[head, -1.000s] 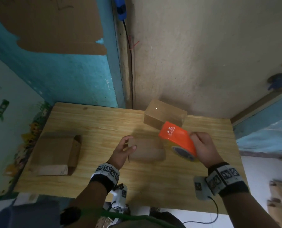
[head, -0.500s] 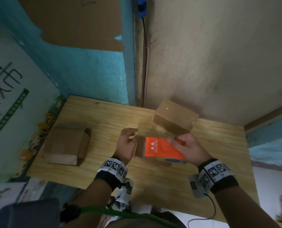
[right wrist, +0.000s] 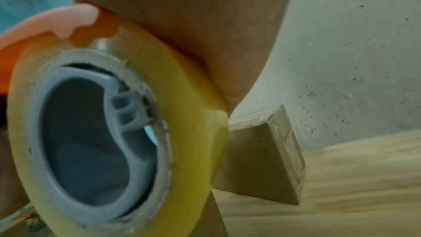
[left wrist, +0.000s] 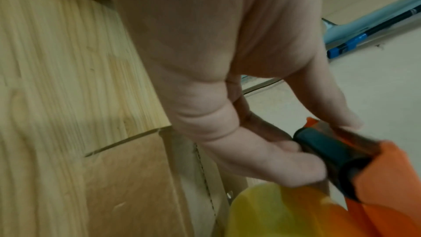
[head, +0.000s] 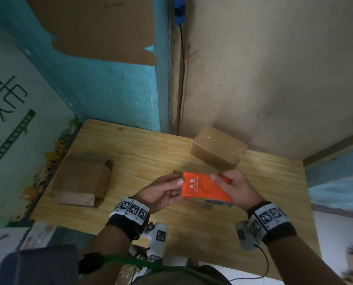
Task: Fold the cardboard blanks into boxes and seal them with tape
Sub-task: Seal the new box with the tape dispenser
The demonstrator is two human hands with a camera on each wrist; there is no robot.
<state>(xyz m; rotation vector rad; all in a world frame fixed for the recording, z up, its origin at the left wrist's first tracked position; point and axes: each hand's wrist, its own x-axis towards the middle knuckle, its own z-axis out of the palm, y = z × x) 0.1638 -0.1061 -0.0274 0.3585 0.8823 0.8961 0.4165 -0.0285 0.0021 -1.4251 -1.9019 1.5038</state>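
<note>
My right hand (head: 223,183) grips an orange tape dispenser (head: 204,190) flat above the middle of the wooden table (head: 142,153). Its yellowish tape roll (right wrist: 114,132) fills the right wrist view. My left hand (head: 178,188) pinches the dispenser's front end, thumb on the orange edge and fingers (left wrist: 284,150) by the dark roller (left wrist: 330,154). The tape end itself is hard to make out. A small cardboard box (head: 176,173) lies under the dispenser, mostly hidden; its top (left wrist: 136,186) shows below my left hand.
A taped-up cardboard box (head: 218,149) stands at the back against the wall, also seen as the box (right wrist: 262,159) behind the roll. A cardboard box with an open side (head: 81,179) sits at the table's left. A cable (head: 180,79) runs down the wall corner.
My right hand brought the dispenser down and left, turning it flat over the small box. My left hand left the box's side and took hold of the dispenser's front end.
</note>
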